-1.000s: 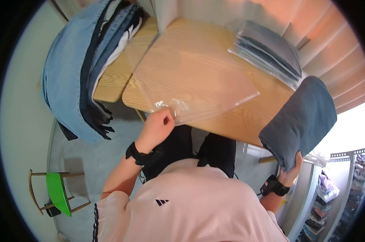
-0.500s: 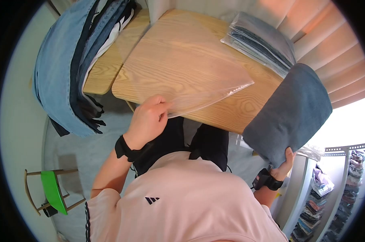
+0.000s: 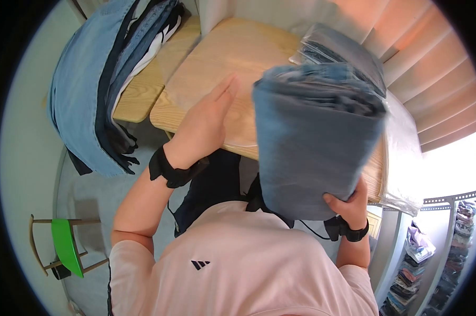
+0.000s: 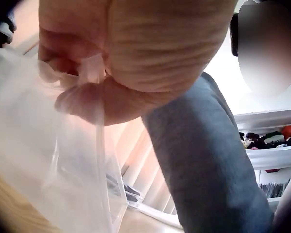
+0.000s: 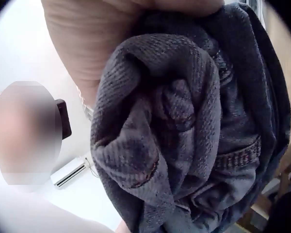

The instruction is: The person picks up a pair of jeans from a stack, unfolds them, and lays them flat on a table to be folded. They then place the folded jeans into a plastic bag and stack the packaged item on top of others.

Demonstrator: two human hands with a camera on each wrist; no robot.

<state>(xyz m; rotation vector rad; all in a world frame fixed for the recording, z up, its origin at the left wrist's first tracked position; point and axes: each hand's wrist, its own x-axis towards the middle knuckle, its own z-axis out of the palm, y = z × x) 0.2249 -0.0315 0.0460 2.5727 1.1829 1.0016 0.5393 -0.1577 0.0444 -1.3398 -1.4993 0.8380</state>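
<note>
My right hand (image 3: 354, 208) grips the lower right edge of a folded pair of blue-grey jeans (image 3: 311, 152), thumb on the near face. The bundle is upright in front of my body, and its layered folds show at the top. Seen from the right wrist, the folds of the jeans (image 5: 155, 126) curl inward below the hand. My left hand (image 3: 204, 124) is over the table's near edge, to the left of the jeans. In the left wrist view, its thumb and fingers pinch the edge of a clear plastic bag (image 4: 34, 131), which spreads over the tabletop.
Bagged folded garments (image 3: 348, 45) are stacked at the back right of the wooden table (image 3: 177, 108). Clear plastic bags (image 3: 404, 158) lie at its right edge. Several jeans (image 3: 80, 95) drape over the left table. A green-seated chair (image 3: 67, 247) stands lower left; shelves (image 3: 406, 279) hold clothes lower right.
My right hand has brought the jeans leftward from the table's right side to in front of me, turning them upright. The left hand has moved up and slightly right, fingers extending farther over the table.
</note>
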